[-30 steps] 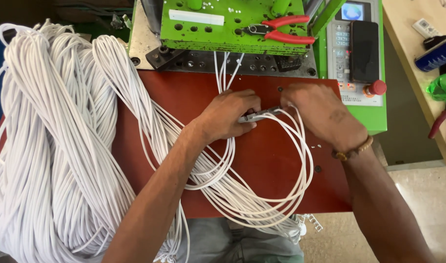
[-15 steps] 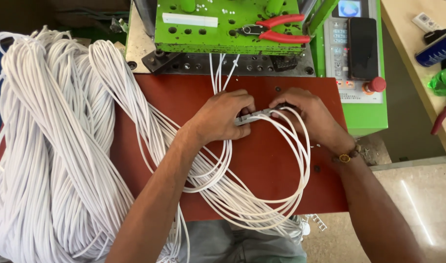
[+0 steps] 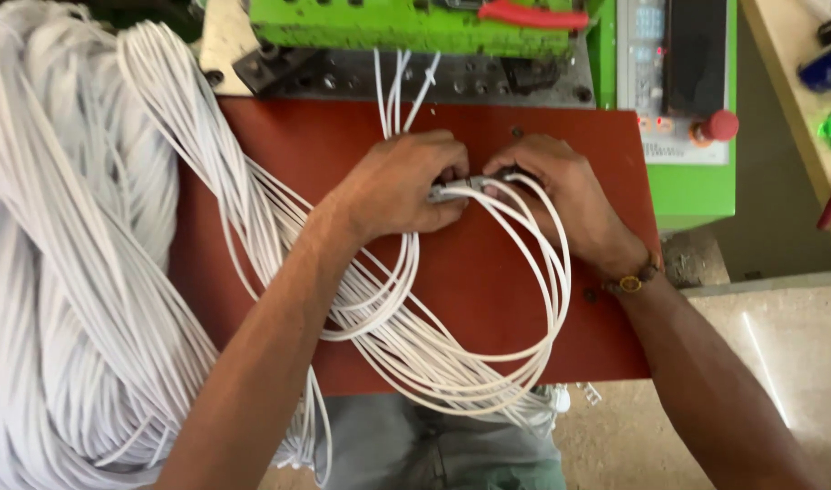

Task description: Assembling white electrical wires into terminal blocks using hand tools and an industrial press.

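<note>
Both hands' fingers (image 3: 447,177) pinched shut on white cable ends (image 3: 461,186), red board (image 3: 488,308).

Dark screen (image 3: 697,54) on grey control panel (image 3: 674,82)

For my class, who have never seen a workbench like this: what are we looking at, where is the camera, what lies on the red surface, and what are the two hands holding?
The camera sits on the worker's head and looks straight down, so both arms enter from the bottom of the picture. There is no robot, only a person's bare hands. The left hand and the right hand meet near the middle of a red board and pinch between them the gathered ends of several white cables, which loop across the board. To the left lies a large heap of the same white cable. Behind the board stands a green machine with red-handled pliers on top, and a control panel with a red knob to its right.
</note>
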